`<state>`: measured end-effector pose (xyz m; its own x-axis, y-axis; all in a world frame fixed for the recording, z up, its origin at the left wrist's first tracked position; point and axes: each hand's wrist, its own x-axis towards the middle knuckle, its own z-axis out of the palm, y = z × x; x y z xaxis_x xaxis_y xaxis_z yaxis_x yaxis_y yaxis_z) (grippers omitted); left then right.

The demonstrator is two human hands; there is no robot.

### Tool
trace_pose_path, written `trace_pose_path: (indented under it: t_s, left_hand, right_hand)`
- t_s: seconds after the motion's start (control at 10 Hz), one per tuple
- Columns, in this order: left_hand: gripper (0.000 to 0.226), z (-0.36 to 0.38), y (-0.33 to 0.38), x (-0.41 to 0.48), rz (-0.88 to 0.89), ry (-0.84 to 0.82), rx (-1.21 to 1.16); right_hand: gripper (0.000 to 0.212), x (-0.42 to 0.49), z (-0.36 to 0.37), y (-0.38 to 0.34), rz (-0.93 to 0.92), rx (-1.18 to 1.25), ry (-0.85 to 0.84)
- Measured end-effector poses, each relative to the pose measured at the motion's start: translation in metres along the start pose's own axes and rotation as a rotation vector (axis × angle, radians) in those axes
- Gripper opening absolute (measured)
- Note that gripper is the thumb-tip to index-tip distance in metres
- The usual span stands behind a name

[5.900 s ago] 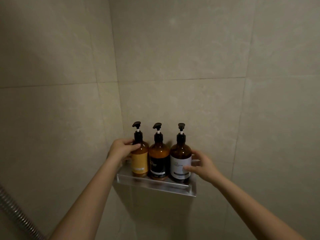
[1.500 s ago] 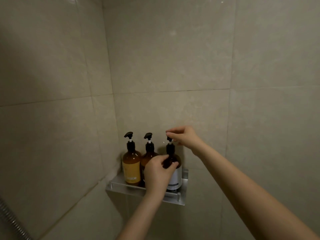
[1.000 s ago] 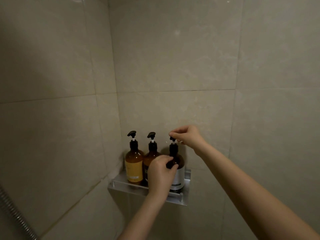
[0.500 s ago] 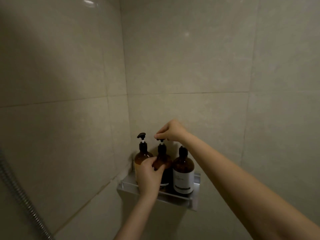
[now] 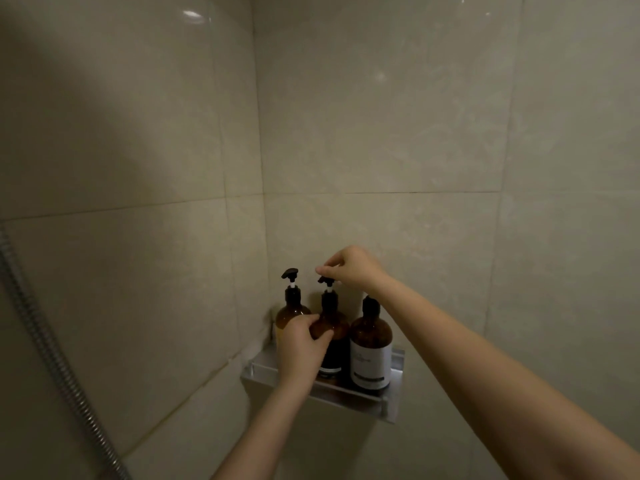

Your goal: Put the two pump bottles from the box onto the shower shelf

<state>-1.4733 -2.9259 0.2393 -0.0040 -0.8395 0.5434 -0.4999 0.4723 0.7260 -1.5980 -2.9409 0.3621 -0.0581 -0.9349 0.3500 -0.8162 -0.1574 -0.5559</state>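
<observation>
Three amber pump bottles stand in a row on the metal shower shelf [image 5: 391, 403] in the tiled corner. My left hand [image 5: 301, 344] wraps the shoulder of the middle bottle [image 5: 330, 327], which has a dark label. My right hand [image 5: 349, 266] pinches that bottle's black pump head from above. The left bottle [image 5: 292, 306] stands behind my left hand, its pump head free. The right bottle [image 5: 371, 348], with a white label, stands untouched; its pump top is hidden by my right forearm.
Beige tiled walls meet in a corner just behind the shelf. A ribbed metal shower hose [image 5: 52, 355] runs down the left wall. The box is out of view.
Both hands shifted from the white-label right bottle to the middle bottle. Since half a second ago the grip is the same, and the view has moved slightly.
</observation>
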Motion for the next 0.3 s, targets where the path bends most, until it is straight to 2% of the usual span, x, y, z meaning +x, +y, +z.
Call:
trace_pose_path:
  t_s: [0.1, 0.2, 0.3]
  left_hand:
    - [0.041, -0.02, 0.007, 0.01, -0.045, -0.25, 0.079]
    - [0.042, -0.054, 0.032, 0.029, -0.038, -0.365, 0.216]
    - [0.053, -0.096, 0.07, 0.048, 0.034, -0.236, 0.238]
  right_hand:
    - [0.046, -0.009, -0.01, 0.0, 0.009, -0.046, 0.038]
    - [0.05, -0.024, -0.032, -0.006, -0.001, -0.118, 0.073]
    - [0.058, -0.042, -0.064, -0.021, -0.088, -0.248, 0.228]
